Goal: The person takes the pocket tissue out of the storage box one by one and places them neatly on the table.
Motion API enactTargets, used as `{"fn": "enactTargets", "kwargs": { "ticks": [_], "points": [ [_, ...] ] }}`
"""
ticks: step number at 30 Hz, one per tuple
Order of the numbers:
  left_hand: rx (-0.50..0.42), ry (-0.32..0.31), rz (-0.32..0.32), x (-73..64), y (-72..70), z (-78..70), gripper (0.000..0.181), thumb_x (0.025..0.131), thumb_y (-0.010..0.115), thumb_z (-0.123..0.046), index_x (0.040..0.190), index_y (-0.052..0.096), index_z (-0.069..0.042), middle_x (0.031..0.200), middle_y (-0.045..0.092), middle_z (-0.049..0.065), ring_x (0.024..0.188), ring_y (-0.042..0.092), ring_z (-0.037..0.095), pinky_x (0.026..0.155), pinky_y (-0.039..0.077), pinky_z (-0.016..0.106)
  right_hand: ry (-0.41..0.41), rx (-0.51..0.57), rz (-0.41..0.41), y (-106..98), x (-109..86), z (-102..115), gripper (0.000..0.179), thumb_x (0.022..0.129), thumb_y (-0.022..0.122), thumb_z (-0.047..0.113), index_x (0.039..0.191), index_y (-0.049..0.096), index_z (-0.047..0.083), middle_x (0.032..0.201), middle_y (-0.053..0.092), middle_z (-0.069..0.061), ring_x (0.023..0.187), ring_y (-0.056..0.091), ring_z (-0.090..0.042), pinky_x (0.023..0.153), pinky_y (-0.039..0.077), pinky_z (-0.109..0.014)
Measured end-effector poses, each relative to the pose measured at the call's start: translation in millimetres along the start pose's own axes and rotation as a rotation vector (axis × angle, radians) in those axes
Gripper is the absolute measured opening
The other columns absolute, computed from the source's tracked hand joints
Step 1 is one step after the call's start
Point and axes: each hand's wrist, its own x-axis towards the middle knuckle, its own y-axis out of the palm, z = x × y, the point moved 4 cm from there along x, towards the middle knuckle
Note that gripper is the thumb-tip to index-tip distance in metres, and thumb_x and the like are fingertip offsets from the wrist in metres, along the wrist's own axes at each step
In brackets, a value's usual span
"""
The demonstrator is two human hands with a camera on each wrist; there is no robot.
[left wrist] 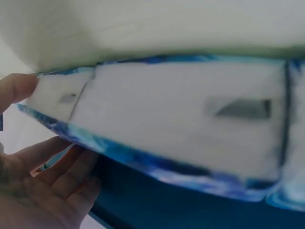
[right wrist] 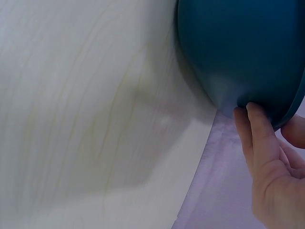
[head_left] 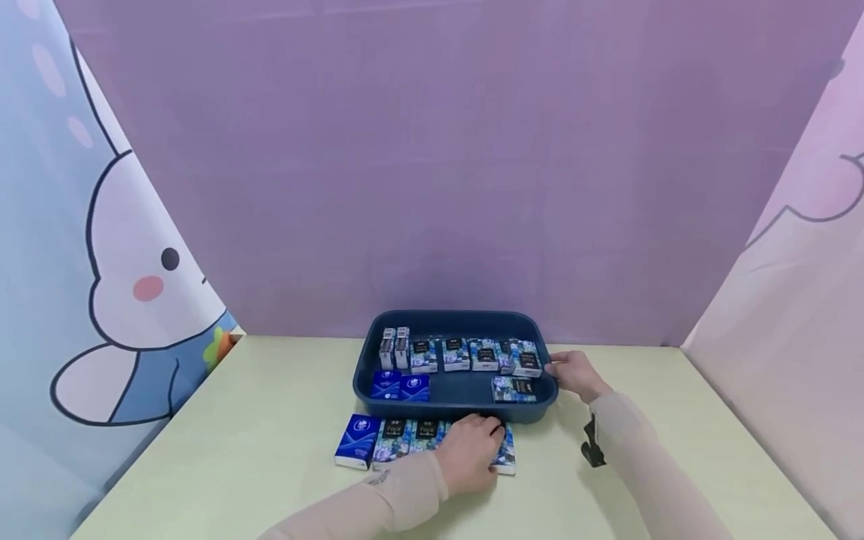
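A dark blue tray stands toward the back of the table, with several tissue packs in it. In front of it runs a row of tissue packs, a plain blue one at its left end and flower-printed ones beside it. My left hand lies over the row's right end, its thumb at the edge of the end pack and its fingers reaching past the far side. My right hand grips the tray's right rim, fingers under its outer wall in the right wrist view.
Inside the tray, two packs stand on edge at the back left, and two blue ones lie at the front left. A black device hangs by the right sleeve. A purple cloth rises behind the pale table.
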Motion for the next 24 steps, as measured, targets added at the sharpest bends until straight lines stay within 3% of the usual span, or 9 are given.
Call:
{"fn": "enactTargets", "kwargs": {
  "ticks": [5, 16, 24],
  "points": [
    [0.013, -0.017, 0.026, 1.2, -4.0, -0.4, 0.054, 0.081, 0.063, -0.044, 0.126, 0.056, -0.014, 0.122, 0.056, -0.001, 0.11, 0.054, 0.013, 0.099, 0.041, 0.027, 0.003, 0.001, -0.005, -1.5, 1.0, 1.7, 0.038, 0.094, 0.042, 0.002, 0.126, 0.04, -0.02, 0.123, 0.05, -0.034, 0.104, 0.06, -0.035, 0.086, 0.051, -0.041],
    [0.013, -0.021, 0.013, -3.2, -5.1, -0.8, 0.056, 0.08, 0.065, -0.044, 0.126, 0.055, -0.014, 0.121, 0.056, 0.0, 0.108, 0.055, 0.014, 0.097, 0.043, 0.026, 0.0, 0.017, 0.001, 1.5, -1.8, 1.9, 0.039, 0.094, 0.042, 0.001, 0.126, 0.039, -0.02, 0.122, 0.05, -0.035, 0.106, 0.059, -0.036, 0.086, 0.05, -0.041],
    [-0.016, -0.034, 0.133, -9.7, -15.7, 7.1, 0.058, 0.08, 0.065, -0.046, 0.129, 0.052, -0.018, 0.125, 0.053, -0.003, 0.114, 0.051, 0.013, 0.097, 0.042, 0.025, 0.002, 0.015, 0.002, 0.0, -1.2, 0.8, 0.039, 0.094, 0.041, 0.001, 0.126, 0.039, -0.02, 0.122, 0.05, -0.035, 0.104, 0.06, -0.034, 0.087, 0.05, -0.043]
  ]
}}
